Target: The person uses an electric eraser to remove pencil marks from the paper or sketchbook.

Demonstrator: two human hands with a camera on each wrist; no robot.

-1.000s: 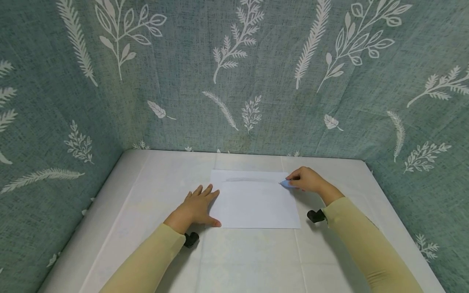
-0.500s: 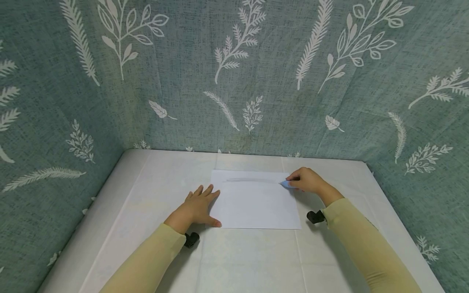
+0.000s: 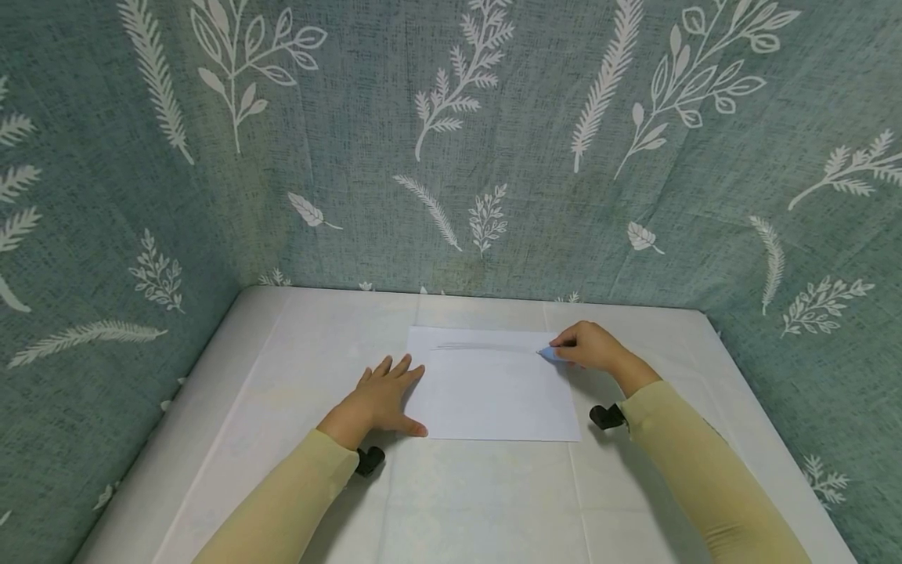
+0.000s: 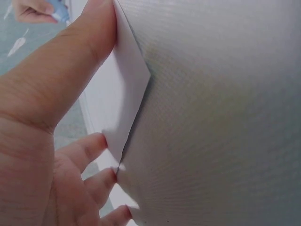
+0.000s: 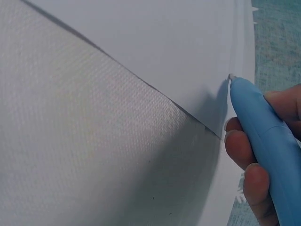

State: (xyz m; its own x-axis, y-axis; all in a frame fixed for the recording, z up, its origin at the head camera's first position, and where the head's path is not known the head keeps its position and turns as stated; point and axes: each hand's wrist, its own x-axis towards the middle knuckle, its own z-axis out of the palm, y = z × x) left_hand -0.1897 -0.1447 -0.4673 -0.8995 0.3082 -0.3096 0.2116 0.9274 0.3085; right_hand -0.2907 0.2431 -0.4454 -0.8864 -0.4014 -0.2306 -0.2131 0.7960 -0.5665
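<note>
A white sheet of paper (image 3: 493,395) lies flat on the table, with thin grey lines (image 3: 479,346) running along its upper part. My left hand (image 3: 380,399) rests at the sheet's left edge, fingers spread and thumb at the near corner. In the left wrist view the thumb (image 4: 70,61) lies over the paper's edge. My right hand (image 3: 590,347) pinches a thick light-blue pen-shaped tool (image 5: 263,122) near the sheet's right edge. Its small grey tip (image 5: 231,76) points left over the paper, at the right end of the lines.
A white cloth (image 3: 486,509) with fold creases covers the table. Green fabric with white leaf prints (image 3: 451,157) stands behind and at both sides. Small black devices, one at the left wrist (image 3: 369,460) and one at the right (image 3: 607,417), sit below the sleeves.
</note>
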